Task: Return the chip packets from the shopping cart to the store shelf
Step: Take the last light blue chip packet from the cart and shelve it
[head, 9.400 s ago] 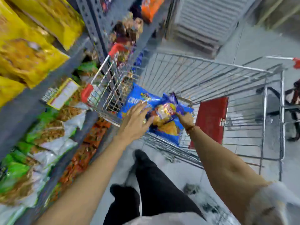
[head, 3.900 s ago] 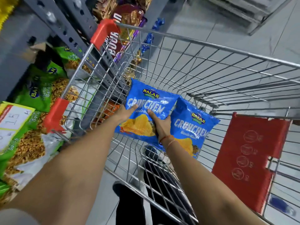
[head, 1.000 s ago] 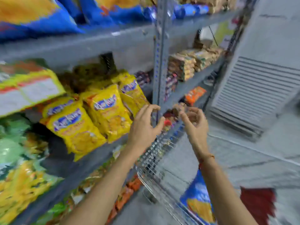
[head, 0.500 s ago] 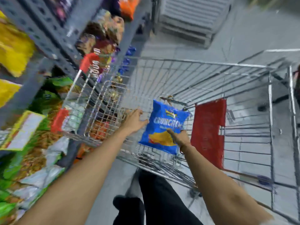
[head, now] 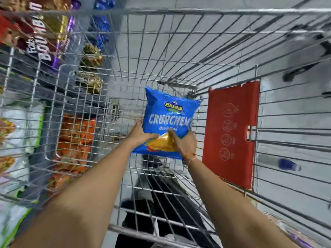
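One blue chip packet (head: 170,115) with "Crunchem" printed on it stands tilted inside the wire shopping cart (head: 179,49). My left hand (head: 138,134) grips its lower left edge, thumb on the front. My right hand (head: 184,142) holds its lower right corner, fingers pressed into the yellow picture. Both arms reach down into the basket. I see no other packet in the cart.
The store shelf (head: 35,86) runs along the left behind the cart's wire side, with biscuit packs (head: 41,45) above and orange packets (head: 75,140) and green-white bags (head: 21,133) lower. A red child-seat flap (head: 231,133) hangs on the cart's right. Grey floor lies beyond.
A second ago both hands were up at the shelf with nothing in them. They then dropped into the cart, and now both hold the blue packet; the view has moved closer over the basket.
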`<state>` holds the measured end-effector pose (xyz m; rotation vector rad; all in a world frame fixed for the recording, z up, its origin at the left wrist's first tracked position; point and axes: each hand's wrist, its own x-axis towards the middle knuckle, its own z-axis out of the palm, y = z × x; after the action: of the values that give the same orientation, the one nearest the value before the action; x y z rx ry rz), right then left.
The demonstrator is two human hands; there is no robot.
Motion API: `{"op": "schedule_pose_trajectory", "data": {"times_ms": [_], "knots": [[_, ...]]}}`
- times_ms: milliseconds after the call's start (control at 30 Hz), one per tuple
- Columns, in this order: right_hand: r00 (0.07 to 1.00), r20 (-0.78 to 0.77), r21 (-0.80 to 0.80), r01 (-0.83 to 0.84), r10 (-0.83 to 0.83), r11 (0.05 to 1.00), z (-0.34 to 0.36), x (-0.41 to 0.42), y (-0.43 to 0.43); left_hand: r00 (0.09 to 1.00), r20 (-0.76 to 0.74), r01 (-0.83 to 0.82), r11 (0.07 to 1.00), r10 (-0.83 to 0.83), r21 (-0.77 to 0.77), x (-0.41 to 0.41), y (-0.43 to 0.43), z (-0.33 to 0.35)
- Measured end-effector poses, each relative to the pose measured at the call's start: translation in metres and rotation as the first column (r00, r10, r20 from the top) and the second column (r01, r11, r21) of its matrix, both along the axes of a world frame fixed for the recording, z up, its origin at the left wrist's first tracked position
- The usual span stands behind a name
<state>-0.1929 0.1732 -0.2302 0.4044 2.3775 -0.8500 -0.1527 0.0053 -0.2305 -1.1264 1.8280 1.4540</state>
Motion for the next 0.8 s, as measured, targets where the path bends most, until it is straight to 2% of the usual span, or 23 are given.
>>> {"op": "schedule_pose_trajectory", "data": {"times_ms": [133, 300, 433, 600, 667, 800], "knots": [[0.997, 0.021, -0.068, 0.080, -0.079, 0.994, -0.006, -0.001, 0.001, 1.000, 0.007, 0.022, 0.999, -0.022, -0.038, -0.002, -0.003, -0.004], [0.954, 0.212, -0.233, 0.261, -0.213, 0.937, -0.007, -0.010, -0.001, 0.999, 0.027, 0.033, 0.999, -0.034, 0.035, 0.001, -0.011, -0.005], [0.944, 0.308, -0.370, 0.231, -0.116, 0.900, -0.001, -0.017, 0.000, 0.999, 0.050, -0.011, 0.994, 0.006, 0.106, 0.009, -0.017, 0.000], [0.956, 0.291, -0.417, 0.171, -0.047, 0.893, 0.025, -0.024, -0.012, 0.997, 0.004, -0.074, 0.985, 0.074, 0.154, 0.014, -0.029, 0.029], [0.953, 0.291, -0.446, 0.209, -0.080, 0.870, 0.035, -0.028, -0.018, 0.997, -0.029, -0.068, 0.987, 0.073, 0.143, 0.013, -0.034, 0.042], [0.975, 0.213, -0.565, 0.174, -0.061, 0.807, 0.076, -0.035, -0.034, 0.972, -0.174, -0.147, 0.985, 0.161, 0.093, 0.015, -0.045, 0.088]]}}
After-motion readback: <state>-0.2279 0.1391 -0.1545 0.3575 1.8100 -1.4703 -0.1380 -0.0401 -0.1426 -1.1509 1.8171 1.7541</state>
